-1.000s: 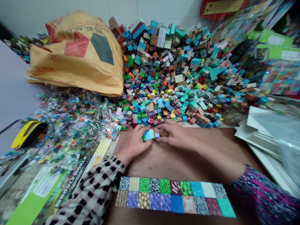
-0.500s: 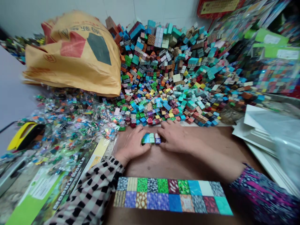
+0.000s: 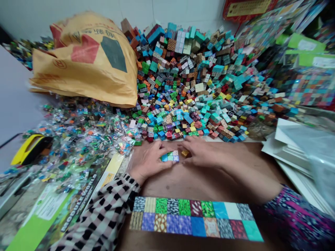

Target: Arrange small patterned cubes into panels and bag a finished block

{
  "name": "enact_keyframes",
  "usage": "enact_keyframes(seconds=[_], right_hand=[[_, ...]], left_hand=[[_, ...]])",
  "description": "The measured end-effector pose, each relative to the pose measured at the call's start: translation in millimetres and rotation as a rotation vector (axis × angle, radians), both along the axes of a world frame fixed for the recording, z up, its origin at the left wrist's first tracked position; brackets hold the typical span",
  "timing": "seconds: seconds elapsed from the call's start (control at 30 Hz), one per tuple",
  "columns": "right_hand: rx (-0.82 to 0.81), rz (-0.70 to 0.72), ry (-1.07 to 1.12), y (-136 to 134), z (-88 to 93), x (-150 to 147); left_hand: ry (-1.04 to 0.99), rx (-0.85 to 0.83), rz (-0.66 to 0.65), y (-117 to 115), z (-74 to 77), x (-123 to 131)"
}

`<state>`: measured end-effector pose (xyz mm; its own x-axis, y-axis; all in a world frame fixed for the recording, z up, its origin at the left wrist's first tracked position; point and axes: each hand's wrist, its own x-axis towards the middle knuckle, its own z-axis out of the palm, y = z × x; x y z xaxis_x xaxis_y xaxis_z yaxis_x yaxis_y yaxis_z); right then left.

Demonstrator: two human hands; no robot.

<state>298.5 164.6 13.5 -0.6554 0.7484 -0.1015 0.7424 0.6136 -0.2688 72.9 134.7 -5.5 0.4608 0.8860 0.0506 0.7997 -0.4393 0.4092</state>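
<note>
"MODULE WORLD" on dk. pkg (image 3: 80,200)

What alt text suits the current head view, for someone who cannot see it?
The left hand curls around small blocks on a brown tabletop; the right hand curves beside a yellowish block. Behind lies a colourful block heap; in front, a patterned strip.

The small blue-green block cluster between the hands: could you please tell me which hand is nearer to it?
Left. The left hand has its thumb and fingers around the block cluster; the right hand is apart from it, to its right.
</note>
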Motion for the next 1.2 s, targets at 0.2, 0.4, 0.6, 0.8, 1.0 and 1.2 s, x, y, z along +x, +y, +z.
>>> enact_keyframes(seconds=[0.2, 0.4, 0.6, 0.8, 1.0, 1.2], right_hand=[[-0.048, -0.033, 0.069, 10, -13.0, 4], [0.213, -0.193, 0.006, 17, -1.4, -18], [0.277, -0.2, -0.093, 33, 0.4, -40], [0.233, -0.177, 0.028, 39, -11.3, -41], [0.157, -0.108, 0.142, 45, -15.3, -44], [0.145, -0.259, 0.161, 31, -7.5, -27]], left_hand=[[-0.024, 0.003, 0.011, 1, -2.8, -1], [0.026, 0.057, -0.006, 2, -8.7, -3], [0.083, 0.04, -0.009, 0, -0.2, -1], [0.089, 0.084, -0.008, -1, 3.3, 0], [0.144, 0.063, 0.003, -5, 22.1, 4], [0.039, 0.056, -0.002, 0, -1.1, -2]])
